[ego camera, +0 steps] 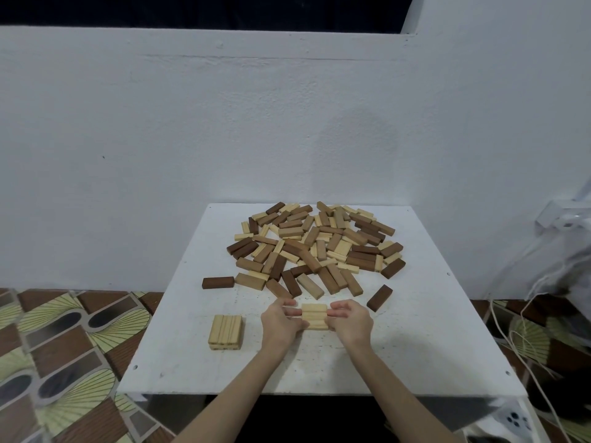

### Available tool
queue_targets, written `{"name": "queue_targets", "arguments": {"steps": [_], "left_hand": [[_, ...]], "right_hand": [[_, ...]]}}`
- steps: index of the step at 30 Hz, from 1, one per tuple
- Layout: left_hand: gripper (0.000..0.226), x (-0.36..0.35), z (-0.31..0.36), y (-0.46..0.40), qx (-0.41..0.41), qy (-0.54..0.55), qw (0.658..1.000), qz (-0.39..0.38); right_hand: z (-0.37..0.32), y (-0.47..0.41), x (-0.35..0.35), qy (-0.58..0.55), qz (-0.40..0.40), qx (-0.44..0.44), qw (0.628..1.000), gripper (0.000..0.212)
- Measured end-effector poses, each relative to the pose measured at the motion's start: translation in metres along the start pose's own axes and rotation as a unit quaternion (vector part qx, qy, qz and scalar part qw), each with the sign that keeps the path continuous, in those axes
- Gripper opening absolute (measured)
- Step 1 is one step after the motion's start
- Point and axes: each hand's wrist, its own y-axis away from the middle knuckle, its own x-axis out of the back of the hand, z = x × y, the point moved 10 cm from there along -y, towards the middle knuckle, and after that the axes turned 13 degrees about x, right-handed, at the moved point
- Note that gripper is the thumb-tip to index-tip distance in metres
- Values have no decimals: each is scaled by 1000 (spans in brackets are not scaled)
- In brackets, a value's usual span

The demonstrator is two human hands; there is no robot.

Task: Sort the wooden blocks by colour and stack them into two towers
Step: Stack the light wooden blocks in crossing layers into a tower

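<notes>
Left hand point(279, 322) and right hand point(351, 321) pinch a row of pale blocks point(315, 316) end-on, fingers curled against its ends. Started pale stack point(225, 332) sits to the left. Mixed pile point(315, 243) behind. Risk: uneven squeeze buckles the row.

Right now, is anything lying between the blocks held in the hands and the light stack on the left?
Nothing visible does. Between the light blocks held by both hands and the light stack lies only bare white table.
</notes>
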Motion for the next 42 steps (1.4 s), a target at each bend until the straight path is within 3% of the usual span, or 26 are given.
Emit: {"name": "queue_targets", "arguments": {"steps": [7,17,29,42], "left_hand": [[43,17,15,5,-29,9,1000,9],[45,93,39,14,-75,7,997,37],[43,162,-2,15,-20,9,999,50],[45,172,-31,4,12,16,999,36]], "right_hand": [[-10,2,-2,-61,2,4,998,28],[-66,18,-44,-139,-36,58,988,31],[-71,58,-111,-151,-84,31,984,31],[-62,71,-134,-134,-93,5,987,31]]}}
